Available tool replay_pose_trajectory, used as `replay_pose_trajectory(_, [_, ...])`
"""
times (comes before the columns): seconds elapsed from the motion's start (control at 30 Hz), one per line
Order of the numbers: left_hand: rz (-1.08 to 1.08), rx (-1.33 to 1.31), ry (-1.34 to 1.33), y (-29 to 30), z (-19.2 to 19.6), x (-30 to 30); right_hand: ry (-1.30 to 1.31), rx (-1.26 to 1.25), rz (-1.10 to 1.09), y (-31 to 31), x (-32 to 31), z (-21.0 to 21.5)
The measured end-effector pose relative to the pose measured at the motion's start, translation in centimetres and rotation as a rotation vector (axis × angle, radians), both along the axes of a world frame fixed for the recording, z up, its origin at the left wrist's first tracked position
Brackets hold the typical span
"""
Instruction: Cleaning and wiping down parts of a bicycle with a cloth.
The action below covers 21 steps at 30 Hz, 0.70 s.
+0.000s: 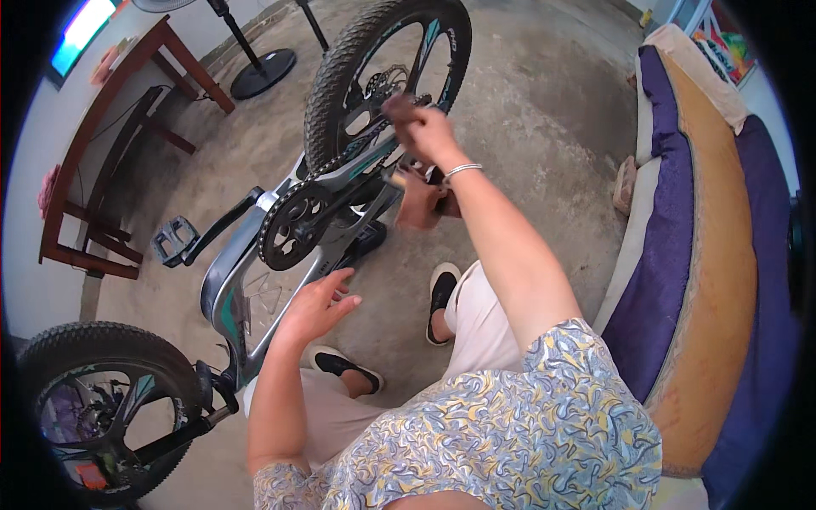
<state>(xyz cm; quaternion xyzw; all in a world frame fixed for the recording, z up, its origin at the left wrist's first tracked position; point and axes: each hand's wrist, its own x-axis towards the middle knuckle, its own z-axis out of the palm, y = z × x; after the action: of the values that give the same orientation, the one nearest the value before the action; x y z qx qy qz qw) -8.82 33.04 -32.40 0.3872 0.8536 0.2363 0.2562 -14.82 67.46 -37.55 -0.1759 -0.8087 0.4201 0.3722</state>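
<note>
While right hand (427,136) grips blurred brown item (397,108) near wheel (385,84), apparently working on bike (294,228), left hand (318,309) empty, fingers apart; next move needs steadiness.

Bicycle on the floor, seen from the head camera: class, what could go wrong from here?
1. The silver bracelet worn above the right hand could snag if the rear wheel turns, since that hand is working close to it.
2. The left hand is open near the toothed chainring; fingers might get nipped if the crank moves.
3. The left-side pedal juts out on its arm and might knock something if it swings.
</note>
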Motion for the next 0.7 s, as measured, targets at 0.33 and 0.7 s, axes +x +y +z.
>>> replay_pose_trajectory(0.33, [-0.004, -0.07, -0.012, 2.0, -0.3, -1.1, -0.159, 0.373, 0.302, -8.2, 2.9, 2.6])
replay_pose_trajectory(0.7, [-0.026, 0.018, 0.01, 0.3, -0.8, -0.9, -0.381, -0.043, 0.01, 5.1, 3.2, -4.2])
